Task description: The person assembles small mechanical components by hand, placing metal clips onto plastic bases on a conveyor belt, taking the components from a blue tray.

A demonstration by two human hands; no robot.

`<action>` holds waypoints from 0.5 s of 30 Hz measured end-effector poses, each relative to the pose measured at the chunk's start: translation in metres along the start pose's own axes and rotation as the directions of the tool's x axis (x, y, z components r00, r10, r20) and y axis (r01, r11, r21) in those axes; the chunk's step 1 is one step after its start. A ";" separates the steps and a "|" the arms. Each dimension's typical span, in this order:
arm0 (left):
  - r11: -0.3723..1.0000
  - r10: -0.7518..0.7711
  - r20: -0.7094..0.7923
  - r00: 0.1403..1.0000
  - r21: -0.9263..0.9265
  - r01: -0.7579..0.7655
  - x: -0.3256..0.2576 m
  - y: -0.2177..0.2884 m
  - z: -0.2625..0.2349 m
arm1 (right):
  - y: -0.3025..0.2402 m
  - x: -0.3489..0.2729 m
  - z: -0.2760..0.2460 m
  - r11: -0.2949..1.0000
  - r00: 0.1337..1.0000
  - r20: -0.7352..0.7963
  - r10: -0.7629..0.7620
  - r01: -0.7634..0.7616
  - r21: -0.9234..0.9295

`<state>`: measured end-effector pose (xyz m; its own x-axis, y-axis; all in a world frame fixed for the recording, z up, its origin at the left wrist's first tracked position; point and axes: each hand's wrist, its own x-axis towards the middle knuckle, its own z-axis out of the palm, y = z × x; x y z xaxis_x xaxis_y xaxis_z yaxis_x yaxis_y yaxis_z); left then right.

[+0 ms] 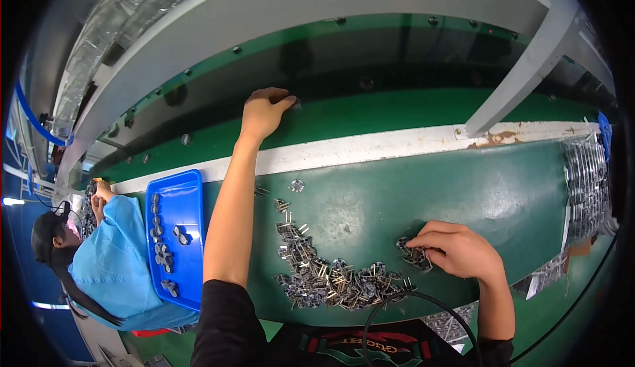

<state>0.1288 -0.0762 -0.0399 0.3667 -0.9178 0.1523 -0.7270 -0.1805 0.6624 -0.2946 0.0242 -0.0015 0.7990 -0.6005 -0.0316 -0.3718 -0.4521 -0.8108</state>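
Note:
My left hand [263, 114] reaches over the raised white rail onto the green conveyor belt [370, 112]. Its thumb and fingers are pinched together; a small blurred thing shows at their tips, too unclear to name. On the green worktable, my right hand [463, 250] closes its fingers on a small clump of dark round parts with metal pins [414, 254]. Left of that clump lies a curved heap of similar pinned parts [344, 284]. A single round part [297, 186] sits apart, nearer the rail.
Left of my forearm stands a blue tray [192, 188] with several dark parts. Farther left a co-worker in a blue top [119, 261] handles things. A grey post [522, 76] rises at right, near stacked clear plastic trays [586, 192]. A black cable [423, 295] loops in front.

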 end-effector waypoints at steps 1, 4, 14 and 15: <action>1.000 0.003 -0.010 1.000 0.004 -0.003 -0.001 0.000 -0.009 | -0.001 0.004 -0.001 0.999 1.000 0.001 -0.018 0.018 -0.046; 0.964 0.188 -0.125 0.974 0.216 -0.158 -0.008 -0.026 -0.054 | -0.010 0.013 -0.007 0.999 1.000 -0.017 0.025 -0.026 -0.026; 0.962 0.184 0.006 0.983 0.202 -0.181 -0.030 -0.026 -0.042 | -0.023 0.042 0.006 0.929 0.929 -0.238 -0.284 0.205 -0.309; 0.972 0.180 -0.045 0.983 0.165 -0.170 -0.032 -0.015 -0.042 | -0.024 0.044 0.004 0.929 0.935 -0.233 -0.269 0.188 -0.318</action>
<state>0.1524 -0.0292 -0.0239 0.2560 -0.9184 0.3017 -0.8644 -0.0778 0.4967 -0.2483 0.0111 0.0141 0.7369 -0.5931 0.3244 -0.3454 -0.7428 -0.5736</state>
